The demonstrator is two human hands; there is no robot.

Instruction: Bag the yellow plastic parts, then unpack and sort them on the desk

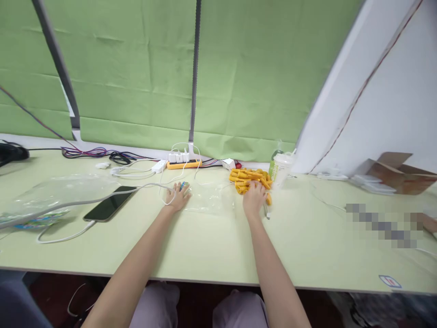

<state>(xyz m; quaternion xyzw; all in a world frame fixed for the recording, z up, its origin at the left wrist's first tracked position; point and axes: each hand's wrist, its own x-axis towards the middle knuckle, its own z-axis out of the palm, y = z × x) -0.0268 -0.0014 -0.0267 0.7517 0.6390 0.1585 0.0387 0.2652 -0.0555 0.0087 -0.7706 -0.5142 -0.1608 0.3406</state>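
Note:
A clear plastic bag point(211, 198) lies flat on the table in front of me. My left hand point(177, 199) rests on its left end, fingers spread and open, beside a small blue-and-green printed patch point(185, 185). To the right is a heap of yellow plastic pieces point(249, 175), some long and thin; their exact kind is too small to tell. My right hand point(255, 199) reaches onto the near side of this heap, its fingers bent and closed over yellow pieces. A small whitish strip point(266, 212) lies just right of that wrist.
Left are a charging phone point(109, 204), a white cable point(68, 207) and a larger clear bag point(64, 191). A power strip point(184, 164) sits behind. A lidded cup point(282, 171) and green bottle point(273, 165) stand behind right. Farther right: cardboard box point(399, 173), another person's hand point(425, 222).

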